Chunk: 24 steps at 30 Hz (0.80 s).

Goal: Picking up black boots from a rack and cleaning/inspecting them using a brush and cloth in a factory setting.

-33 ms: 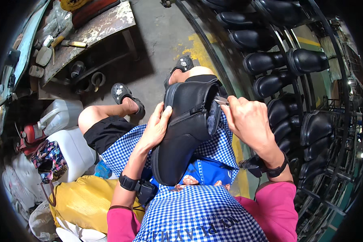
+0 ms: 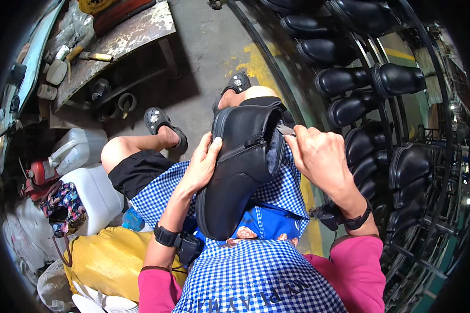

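A black ankle boot (image 2: 230,172) with a side zip and a grey fuzzy lining rests on my lap, its toe pointing towards me. My left hand (image 2: 201,164) grips it along the sole side, thumb on the upper. Pinched in my right hand (image 2: 321,156) is a small pointed metal blade (image 2: 284,130), most of the tool hidden by the fingers. Its tip reaches the boot's top opening, by the lining edge. A blue-and-white checked apron (image 2: 256,276) lies under the boot.
A rack (image 2: 350,31) of black shoes stands at the right. At the far left is a worn bench (image 2: 141,31) with brushes and jars. White plastic jugs (image 2: 96,195), a red fire extinguisher (image 2: 40,172) and a yellow bag (image 2: 104,255) sit beside my left leg.
The blade's tip has shifted very slightly at the boot's opening, along with my right hand. The boot and my left hand stay in place.
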### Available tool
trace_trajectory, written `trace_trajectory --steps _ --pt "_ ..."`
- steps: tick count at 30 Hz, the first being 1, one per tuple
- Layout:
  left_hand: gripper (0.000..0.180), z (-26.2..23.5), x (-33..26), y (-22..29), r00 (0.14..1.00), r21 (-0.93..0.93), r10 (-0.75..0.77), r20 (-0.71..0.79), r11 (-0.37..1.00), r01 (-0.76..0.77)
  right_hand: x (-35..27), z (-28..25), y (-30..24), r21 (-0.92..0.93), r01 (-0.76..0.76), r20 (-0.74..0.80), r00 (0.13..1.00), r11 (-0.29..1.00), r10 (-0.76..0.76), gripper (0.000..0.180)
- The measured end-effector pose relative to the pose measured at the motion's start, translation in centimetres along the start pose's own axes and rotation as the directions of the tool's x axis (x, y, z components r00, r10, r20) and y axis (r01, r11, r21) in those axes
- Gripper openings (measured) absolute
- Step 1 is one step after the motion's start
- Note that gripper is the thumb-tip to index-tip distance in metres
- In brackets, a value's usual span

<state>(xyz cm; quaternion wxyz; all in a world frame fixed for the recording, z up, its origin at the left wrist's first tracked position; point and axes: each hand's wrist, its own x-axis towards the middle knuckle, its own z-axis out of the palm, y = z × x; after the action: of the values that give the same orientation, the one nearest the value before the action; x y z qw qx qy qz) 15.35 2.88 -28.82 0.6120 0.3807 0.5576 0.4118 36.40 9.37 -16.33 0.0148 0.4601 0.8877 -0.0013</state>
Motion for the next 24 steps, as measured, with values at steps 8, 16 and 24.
trace_trajectory --steps 8,16,24 --pt "0.046 -0.7 0.9 -3.1 0.997 -0.252 -0.018 0.08 0.967 0.038 -0.2 3.7 1.4 0.832 -0.483 0.542 0.812 -0.272 0.218 0.034" --pt "0.037 -0.6 0.7 -2.1 0.996 -0.243 -0.021 0.092 0.969 0.043 -0.2 -1.0 0.4 0.537 -0.159 -0.024 0.979 0.829 0.203 0.026" --pt "0.047 -0.4 0.6 -1.9 0.999 -0.081 0.018 0.038 0.997 -0.015 0.7 -1.2 -0.2 0.029 0.035 0.013 0.999 0.999 -0.035 0.02"
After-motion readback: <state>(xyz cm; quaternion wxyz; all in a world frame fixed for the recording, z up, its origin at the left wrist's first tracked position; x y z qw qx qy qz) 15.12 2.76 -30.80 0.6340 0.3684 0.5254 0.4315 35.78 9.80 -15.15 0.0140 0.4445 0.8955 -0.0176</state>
